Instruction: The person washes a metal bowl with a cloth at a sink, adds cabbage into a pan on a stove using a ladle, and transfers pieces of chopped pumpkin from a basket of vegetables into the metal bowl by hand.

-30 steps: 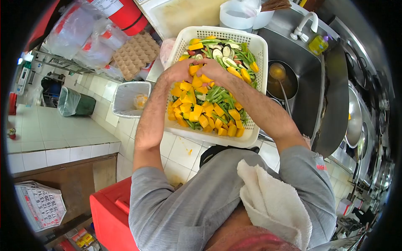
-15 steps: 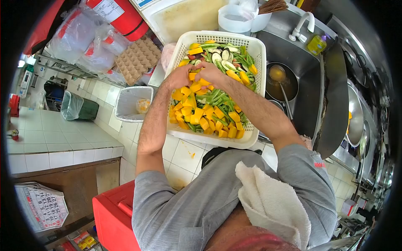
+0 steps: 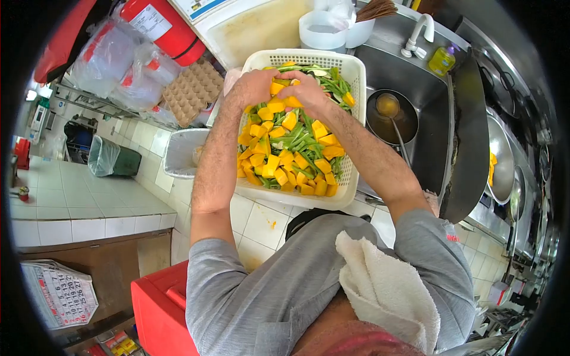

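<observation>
A white perforated basket (image 3: 356, 89) holds cut vegetables: yellow-orange squash chunks (image 3: 272, 165), green bean pieces (image 3: 301, 137) and some sliced eggplant near the far side. Both hands are in its far left part, close together. My left hand (image 3: 256, 88) curves over the vegetables, its fingertips hidden among squash pieces. Beside it, my right hand (image 3: 306, 92) has its fingers bent round squash chunks, with yellow pieces between the two hands. Exactly what each hand grips is partly hidden.
Right of the basket is a metal sink (image 3: 430, 95) with a dark pan (image 3: 375, 121) and a ladle (image 3: 399, 133). A faucet (image 3: 420, 35) and soap bottle (image 3: 442, 59) stand behind. A lined bin (image 3: 181, 153) and egg tray (image 3: 193, 92) are left.
The hands have moved slightly away from the body, toward the basket's far edge, and squash now covers more of the middle. The basket sits a little further left in view.
</observation>
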Demonstrator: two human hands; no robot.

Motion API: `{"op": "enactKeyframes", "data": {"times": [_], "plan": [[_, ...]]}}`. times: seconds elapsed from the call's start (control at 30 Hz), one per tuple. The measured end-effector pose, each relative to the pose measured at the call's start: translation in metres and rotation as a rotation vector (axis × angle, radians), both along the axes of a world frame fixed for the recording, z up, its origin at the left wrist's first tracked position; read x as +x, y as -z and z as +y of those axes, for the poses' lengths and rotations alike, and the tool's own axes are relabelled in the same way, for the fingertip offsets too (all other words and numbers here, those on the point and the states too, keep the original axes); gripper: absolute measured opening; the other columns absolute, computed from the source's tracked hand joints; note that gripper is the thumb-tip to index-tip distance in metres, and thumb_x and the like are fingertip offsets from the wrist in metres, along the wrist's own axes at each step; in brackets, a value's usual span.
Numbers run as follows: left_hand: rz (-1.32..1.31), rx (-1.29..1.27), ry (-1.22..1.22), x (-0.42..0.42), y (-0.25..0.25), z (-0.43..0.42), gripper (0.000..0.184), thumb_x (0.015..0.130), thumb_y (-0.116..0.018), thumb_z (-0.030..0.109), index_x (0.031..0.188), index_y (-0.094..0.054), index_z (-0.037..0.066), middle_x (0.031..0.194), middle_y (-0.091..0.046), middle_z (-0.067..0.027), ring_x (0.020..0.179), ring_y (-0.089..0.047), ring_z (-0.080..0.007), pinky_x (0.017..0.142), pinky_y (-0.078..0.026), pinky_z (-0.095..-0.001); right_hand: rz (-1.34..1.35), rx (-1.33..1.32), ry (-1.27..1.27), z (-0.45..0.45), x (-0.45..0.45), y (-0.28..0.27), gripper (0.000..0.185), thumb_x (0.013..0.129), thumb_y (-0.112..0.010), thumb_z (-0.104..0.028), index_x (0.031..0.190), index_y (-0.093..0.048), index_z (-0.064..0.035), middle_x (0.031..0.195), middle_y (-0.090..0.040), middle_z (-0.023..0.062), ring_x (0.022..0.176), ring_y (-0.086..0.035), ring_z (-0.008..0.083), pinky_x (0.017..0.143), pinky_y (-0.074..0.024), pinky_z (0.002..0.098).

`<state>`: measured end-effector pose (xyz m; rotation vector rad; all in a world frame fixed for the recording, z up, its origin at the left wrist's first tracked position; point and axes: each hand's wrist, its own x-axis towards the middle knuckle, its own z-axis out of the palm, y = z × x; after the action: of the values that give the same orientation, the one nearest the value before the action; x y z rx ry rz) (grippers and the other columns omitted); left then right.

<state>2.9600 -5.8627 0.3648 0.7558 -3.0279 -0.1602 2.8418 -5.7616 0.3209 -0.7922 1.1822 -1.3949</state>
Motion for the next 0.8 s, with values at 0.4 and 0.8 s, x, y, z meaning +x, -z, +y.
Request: {"op": "enactKeyframes", "data": {"times": [0.4, 0.8], "plan": [[0.172, -0.117, 0.314, -0.167, -0.082, 0.127, 0.034, 0.068, -0.062, 0.012, 0.101, -0.055, 0.010, 0.089, -0.062, -0.0150, 0.086, -0.059, -0.0329, 0.072, -0.048, -0.0418, 0.025, -0.248, 0.294, 0.148, -0.143, -0.073, 0.045, 0.066, -0.066, 0.001, 0.107, -0.047, -0.0015, 0.088, -0.058, 0.0124, 0.072, -0.060, 0.0209, 0.048, -0.0479, 0.0287], [0.218, 0.068, 0.778, -0.441, -0.060, 0.406, 0.041, 0.068, -0.065, 0.016, 0.108, -0.055, 0.016, 0.095, -0.062, -0.0154, 0.090, -0.059, -0.0324, 0.077, -0.048, -0.0409, 0.177, -0.026, 0.896, 0.456, -0.337, -0.069, 0.044, 0.067, -0.061, -0.001, 0.109, -0.049, -0.0047, 0.097, -0.058, 0.0121, 0.081, -0.060, 0.0192, 0.058, -0.0497, 0.0307]]}}
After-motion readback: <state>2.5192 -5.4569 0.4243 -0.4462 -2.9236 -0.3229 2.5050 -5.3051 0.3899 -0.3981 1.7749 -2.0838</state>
